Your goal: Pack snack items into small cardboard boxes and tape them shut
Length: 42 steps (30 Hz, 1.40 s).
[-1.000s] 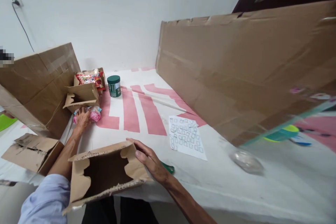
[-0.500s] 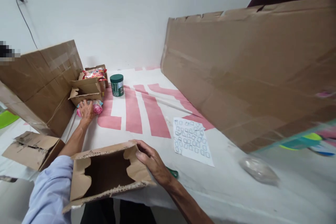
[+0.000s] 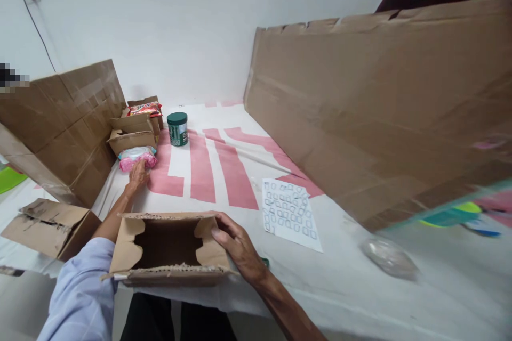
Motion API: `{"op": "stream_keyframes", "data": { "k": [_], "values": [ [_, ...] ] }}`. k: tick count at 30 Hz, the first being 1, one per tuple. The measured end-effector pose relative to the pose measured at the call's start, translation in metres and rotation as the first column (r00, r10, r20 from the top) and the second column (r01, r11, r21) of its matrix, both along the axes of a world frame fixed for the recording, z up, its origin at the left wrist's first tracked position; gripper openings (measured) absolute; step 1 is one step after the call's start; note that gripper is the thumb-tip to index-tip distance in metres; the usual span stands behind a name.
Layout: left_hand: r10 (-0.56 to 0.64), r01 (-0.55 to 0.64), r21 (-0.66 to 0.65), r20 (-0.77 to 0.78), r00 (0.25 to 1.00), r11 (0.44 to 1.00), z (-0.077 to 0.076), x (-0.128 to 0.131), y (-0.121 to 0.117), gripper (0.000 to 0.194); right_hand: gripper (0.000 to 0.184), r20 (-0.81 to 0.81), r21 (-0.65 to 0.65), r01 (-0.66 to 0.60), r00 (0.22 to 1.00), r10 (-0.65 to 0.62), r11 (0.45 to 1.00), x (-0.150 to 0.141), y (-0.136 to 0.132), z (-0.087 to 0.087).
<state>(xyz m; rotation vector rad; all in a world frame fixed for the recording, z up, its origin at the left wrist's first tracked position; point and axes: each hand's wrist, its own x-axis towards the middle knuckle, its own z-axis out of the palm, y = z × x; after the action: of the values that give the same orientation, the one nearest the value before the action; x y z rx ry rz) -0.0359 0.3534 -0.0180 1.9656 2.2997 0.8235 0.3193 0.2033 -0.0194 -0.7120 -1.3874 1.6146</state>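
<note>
My right hand [image 3: 240,248] grips the right wall of an open cardboard box [image 3: 180,278] at the table's near edge, thumb towards the inside. The box's opening faces me and its inside looks bare. My left hand [image 3: 138,173] reaches past the box to a pink soft pack [image 3: 138,161] with a pale blue-white top. Its fingers are stretched out at the pack's front side and do not wrap round it. Directly behind the pack stands another open cardboard box [image 3: 132,142].
Red snack packets [image 3: 144,109] lie in a box at the back. A green-lidded tub [image 3: 177,129] stands beside it. Large cardboard panels flank both sides, the right panel [image 3: 360,106] longer. A marked paper sheet [image 3: 291,213], a clear bag [image 3: 389,257] and a closed carton [image 3: 48,226] lie nearer.
My left hand has slid from the top of the pink pack to its near side, uncovering the pack. The held box has tipped, its near edge rising and showing more of its lower side.
</note>
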Motion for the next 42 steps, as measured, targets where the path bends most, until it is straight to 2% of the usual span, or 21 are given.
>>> {"op": "stream_keyframes", "data": {
  "k": [4,8,10,13,16,19,22,24,27,29,32,36,38,42],
  "values": [
    [-0.016,0.027,-0.047,0.22,0.975,0.999,0.008,0.003,-0.004,0.036,0.042,0.032,0.021,0.031,0.999,-0.031,0.999,0.0,-0.002,-0.001],
    [-0.046,0.073,-0.042,0.451,0.891,0.996,0.016,0.005,-0.034,0.034,0.04,0.058,0.054,0.081,0.995,-0.084,0.995,-0.002,-0.004,-0.003],
    [-0.056,0.086,-0.028,0.555,0.83,0.996,0.02,0.005,-0.063,0.042,0.039,0.049,0.066,0.11,0.992,-0.113,0.992,-0.003,-0.004,-0.005],
    [-0.08,0.106,0.002,0.673,0.736,0.994,0.027,0.006,-0.119,0.061,0.041,0.038,0.083,0.15,0.987,-0.154,0.985,-0.005,-0.005,-0.007],
    [-0.124,0.102,0.079,0.804,0.581,0.992,0.03,0.01,-0.177,0.075,0.043,0.053,0.103,0.166,0.984,-0.172,0.981,-0.008,-0.008,-0.007],
    [-0.181,0.077,0.164,0.877,0.444,0.983,0.024,0.016,-0.228,0.082,0.044,0.08,0.132,0.192,0.976,-0.203,0.973,-0.011,-0.014,-0.005],
    [-0.233,0.041,0.235,0.898,0.372,0.971,0.007,0.021,-0.274,0.08,0.042,0.096,0.18,0.215,0.967,-0.235,0.96,-0.012,-0.023,-0.003],
    [-0.225,0.032,0.231,0.892,0.393,0.972,-0.005,0.025,-0.301,0.082,0.041,0.092,0.196,0.226,0.965,-0.247,0.954,-0.012,-0.03,-0.002],
    [-0.155,0.057,0.147,0.845,0.512,0.987,-0.02,0.036,-0.33,0.085,0.042,0.081,0.206,0.266,0.954,-0.287,0.942,-0.014,-0.037,-0.004],
    [-0.075,0.04,0.063,0.792,0.606,0.997,-0.025,0.045,-0.336,0.084,0.041,0.09,0.21,0.294,0.944,-0.318,0.932,-0.016,-0.039,-0.005],
    [0.053,-0.07,-0.005,0.703,0.709,0.998,-0.03,0.056,-0.327,0.079,0.04,0.098,0.21,0.332,0.929,-0.358,0.92,-0.024,-0.035,-0.005],
    [0.149,-0.227,0.052,0.609,0.779,0.972,-0.038,0.065,-0.305,0.073,0.039,0.092,0.231,0.395,0.901,-0.424,0.889,-0.047,-0.01,-0.007],
    [0.148,-0.232,0.085,0.549,0.823,0.969,-0.043,0.069,-0.296,0.067,0.041,0.089,0.232,0.428,0.885,-0.457,0.874,-0.067,0.013,-0.01],
    [0.054,-0.114,0.114,0.433,0.9,0.987,-0.048,0.08,-0.278,0.05,0.054,0.096,0.285,0.422,0.881,-0.463,0.861,-0.119,0.069,-0.009]
  ]
}}
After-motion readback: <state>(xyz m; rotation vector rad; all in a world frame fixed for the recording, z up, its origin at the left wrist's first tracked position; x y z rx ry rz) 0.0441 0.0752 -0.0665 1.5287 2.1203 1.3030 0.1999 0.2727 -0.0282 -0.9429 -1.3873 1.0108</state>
